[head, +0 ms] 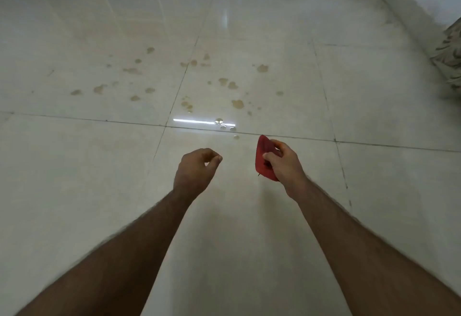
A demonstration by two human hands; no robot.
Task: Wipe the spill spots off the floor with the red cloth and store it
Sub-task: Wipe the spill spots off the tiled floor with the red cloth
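Here we are with our right hand (282, 163) pinched shut on the red cloth (264, 159), thumb on the near face and fingers curled over the far edge, the cloth bunched small and hanging upright with its long axis running roughly top to bottom, clear of the floor (74, 166). Our left hand (197, 168) hovers beside it, holding nothing, fingers loosely curled with thumb and forefinger nearly meeting. Now the relation that counts: the spill spots (237, 103) lie ahead of the cloth, beyond the tile joint, scattered wide from left to right across two tiles. The nearest droplets (225, 127) sit just forward and left of the cloth, by the bright strip of reflected light. We judge the right hand the nearer one, so it must drop forward and down to start wiping; nothing looks wiped yet.
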